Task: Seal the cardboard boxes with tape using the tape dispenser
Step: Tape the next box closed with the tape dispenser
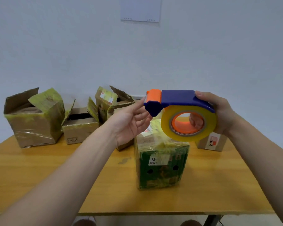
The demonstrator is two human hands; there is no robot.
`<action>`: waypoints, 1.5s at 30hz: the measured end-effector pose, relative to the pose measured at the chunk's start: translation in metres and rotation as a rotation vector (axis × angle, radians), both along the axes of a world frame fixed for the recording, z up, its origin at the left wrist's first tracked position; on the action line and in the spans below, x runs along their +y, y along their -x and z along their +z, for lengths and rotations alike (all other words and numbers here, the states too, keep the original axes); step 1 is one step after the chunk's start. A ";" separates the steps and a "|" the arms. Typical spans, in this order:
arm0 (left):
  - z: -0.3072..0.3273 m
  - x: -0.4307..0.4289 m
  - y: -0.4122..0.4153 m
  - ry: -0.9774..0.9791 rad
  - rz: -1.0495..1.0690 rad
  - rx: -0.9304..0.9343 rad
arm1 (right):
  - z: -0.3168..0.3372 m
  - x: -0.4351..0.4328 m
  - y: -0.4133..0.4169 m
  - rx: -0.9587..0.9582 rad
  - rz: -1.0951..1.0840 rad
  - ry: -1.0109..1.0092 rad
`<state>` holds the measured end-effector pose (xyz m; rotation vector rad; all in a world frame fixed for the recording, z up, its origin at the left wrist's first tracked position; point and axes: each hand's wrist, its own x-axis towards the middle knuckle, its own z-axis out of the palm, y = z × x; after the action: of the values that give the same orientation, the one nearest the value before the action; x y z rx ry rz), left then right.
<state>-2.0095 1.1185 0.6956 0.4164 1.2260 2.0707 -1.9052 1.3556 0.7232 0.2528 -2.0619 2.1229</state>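
Our right grip (219, 113) is clasping the tape dispenser (180, 100). Left grip (131, 124), released, is reaching at its orange end. We are judging the green box (162, 165) sealed. Open boxes (34, 121) at left are awaiting tape.

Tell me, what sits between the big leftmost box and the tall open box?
A low open cardboard box, between the big leftmost box and the tall box, in the head view.

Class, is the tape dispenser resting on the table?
No, the right hand holds the tape dispenser up above the green box.
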 end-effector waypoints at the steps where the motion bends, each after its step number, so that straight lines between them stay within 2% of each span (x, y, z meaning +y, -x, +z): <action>1: -0.001 -0.001 0.001 -0.030 -0.003 -0.020 | 0.002 -0.001 -0.001 0.001 0.011 -0.006; 7: -0.007 -0.009 0.003 -0.049 -0.040 -0.055 | 0.007 0.001 -0.004 -0.023 0.060 -0.073; 11: -0.004 -0.010 0.002 0.031 -0.003 -0.015 | 0.012 0.001 -0.005 -0.066 0.102 -0.129; 17: -0.007 -0.010 -0.004 0.246 0.124 0.199 | 0.020 0.011 -0.009 -0.201 0.141 -0.240; 22: -0.013 -0.009 -0.015 0.308 0.195 0.241 | 0.025 0.019 -0.011 -0.306 0.146 -0.355; 29: -0.029 -0.018 -0.018 0.385 0.229 0.250 | 0.024 0.032 -0.021 -0.439 0.051 -0.393; 37: -0.033 -0.030 -0.022 0.595 0.141 0.511 | 0.033 0.013 -0.013 -0.467 0.036 -0.562; 45: -0.030 -0.028 -0.024 0.763 0.179 0.763 | 0.048 -0.002 -0.006 -0.423 0.032 -0.767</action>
<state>-1.9856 1.0906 0.6657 0.7677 2.4363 1.4100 -1.8992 1.3536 0.7712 -0.0890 -3.0603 1.3720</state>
